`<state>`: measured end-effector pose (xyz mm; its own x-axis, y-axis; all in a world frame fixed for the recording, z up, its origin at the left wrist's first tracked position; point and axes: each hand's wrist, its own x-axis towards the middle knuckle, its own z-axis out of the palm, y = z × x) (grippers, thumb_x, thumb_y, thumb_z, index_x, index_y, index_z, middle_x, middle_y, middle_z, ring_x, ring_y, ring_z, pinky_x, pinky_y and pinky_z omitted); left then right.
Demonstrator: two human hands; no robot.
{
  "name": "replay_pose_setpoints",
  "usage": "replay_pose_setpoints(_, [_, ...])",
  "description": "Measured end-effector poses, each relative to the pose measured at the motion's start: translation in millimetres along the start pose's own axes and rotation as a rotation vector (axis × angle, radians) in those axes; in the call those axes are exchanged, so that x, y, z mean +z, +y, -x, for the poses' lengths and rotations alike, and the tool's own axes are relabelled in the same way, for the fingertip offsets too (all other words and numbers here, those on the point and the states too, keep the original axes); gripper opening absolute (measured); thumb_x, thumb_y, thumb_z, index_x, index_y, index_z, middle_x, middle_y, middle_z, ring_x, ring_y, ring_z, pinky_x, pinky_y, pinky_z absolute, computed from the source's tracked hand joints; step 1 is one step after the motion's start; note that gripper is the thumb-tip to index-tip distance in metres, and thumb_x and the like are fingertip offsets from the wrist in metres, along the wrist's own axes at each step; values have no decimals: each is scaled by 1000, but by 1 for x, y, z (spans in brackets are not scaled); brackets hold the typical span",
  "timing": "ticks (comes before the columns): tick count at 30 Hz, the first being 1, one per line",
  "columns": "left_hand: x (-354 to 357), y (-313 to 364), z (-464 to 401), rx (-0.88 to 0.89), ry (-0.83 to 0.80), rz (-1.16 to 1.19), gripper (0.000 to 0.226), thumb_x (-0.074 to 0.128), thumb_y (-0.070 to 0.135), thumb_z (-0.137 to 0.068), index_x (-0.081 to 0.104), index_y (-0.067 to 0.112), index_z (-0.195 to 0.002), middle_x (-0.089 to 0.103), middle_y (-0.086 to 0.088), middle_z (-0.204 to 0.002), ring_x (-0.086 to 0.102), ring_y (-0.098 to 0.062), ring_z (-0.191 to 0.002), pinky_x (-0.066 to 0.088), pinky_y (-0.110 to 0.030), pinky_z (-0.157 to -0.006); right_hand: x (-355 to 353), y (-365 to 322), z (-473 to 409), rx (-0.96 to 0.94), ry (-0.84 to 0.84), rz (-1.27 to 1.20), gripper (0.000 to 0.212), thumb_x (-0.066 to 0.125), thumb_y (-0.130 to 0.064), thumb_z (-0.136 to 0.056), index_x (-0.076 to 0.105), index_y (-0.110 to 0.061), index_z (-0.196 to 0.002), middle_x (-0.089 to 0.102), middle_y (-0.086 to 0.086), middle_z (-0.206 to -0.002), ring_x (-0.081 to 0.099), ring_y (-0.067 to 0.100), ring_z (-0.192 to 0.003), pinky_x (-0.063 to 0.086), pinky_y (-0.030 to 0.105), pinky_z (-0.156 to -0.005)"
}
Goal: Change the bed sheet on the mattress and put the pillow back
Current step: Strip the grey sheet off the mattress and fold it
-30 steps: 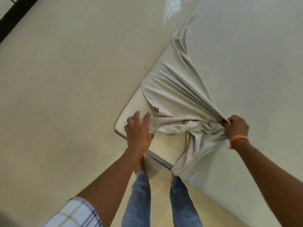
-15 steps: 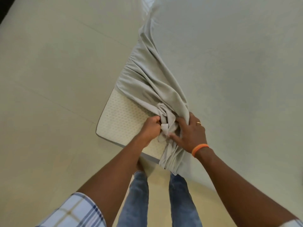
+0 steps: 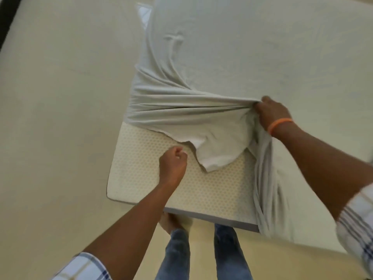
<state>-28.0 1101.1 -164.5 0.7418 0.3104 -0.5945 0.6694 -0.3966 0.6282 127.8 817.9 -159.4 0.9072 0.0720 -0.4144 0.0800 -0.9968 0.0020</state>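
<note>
Over pale floor at frame left, peeling the grey bed sheet off the mattress corner at centre, right hand gripping bunched cloth, left hand curled near the loose edge, apparently empty, probably needing a fresh hold next; pillow unseen.

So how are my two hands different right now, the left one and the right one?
The right hand grips a bunched fold of the grey sheet and pulls it taut; the left hand is curled over the bare mattress corner, and whether it pinches any cloth cannot be told. The right wrist has an orange band; the left wrist is bare. Both are at the same uncovered corner.
</note>
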Motion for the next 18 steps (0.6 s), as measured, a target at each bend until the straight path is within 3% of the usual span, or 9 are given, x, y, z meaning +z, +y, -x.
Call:
replay_pose_setpoints(4, [-5,27,-21,145,100,-113,38,58,21,-96,52,12,-132,48,-5,-133,54,-18,-110,44,-27,-89,11,-89,-7,31,-265,-131,45,58,-22,-86,51,-14,-129,32,23,-136,44,45,-121,40,49,-103])
replay_pose_setpoints(6, [-10,35,-39,179,91,-243,55,60,26,-94,39,12,-143,34,-9,-145,44,-27,-126,42,-33,-98,23,-125,6,2,-235,-121,41,56,-31,-87,54,-19,-126,25,23,-146,30,43,-134,28,55,-110])
replay_pose_setpoints(8, [-20,38,-64,222,72,-436,82,64,41,-91,19,11,-153,14,-15,-157,23,-36,-142,31,-42,-111,30,-148,16,-143,-73,-88,37,57,-31,-85,60,-16,-118,21,26,-152,20,41,-141,21,56,-112])
replay_pose_setpoints(10, [-30,39,-96,273,21,-660,118,68,62,-79,-7,12,-156,-13,-19,-161,-6,-44,-148,10,-53,-120,31,-157,7,-234,77,-148,29,63,-30,-74,67,-14,-98,32,23,-150,35,42,-133,32,52,-106])
replay_pose_setpoints(13, [-37,46,-149,376,-41,-896,157,73,81,-52,-32,15,-149,-37,-21,-153,-31,-47,-140,-9,-61,-117,17,-158,-45,-177,93,-234,23,64,-35,-72,66,-16,-85,42,13,-136,46,37,-118,44,48,-93])
replay_pose_setpoints(18, [-45,100,-238,316,-55,-937,174,72,89,-29,-40,21,-143,-46,-20,-148,-41,-44,-135,-17,-72,-107,-26,-161,-183,-22,115,-317,39,66,-53,-75,64,-17,-88,47,9,-122,49,33,-115,44,46,-95])
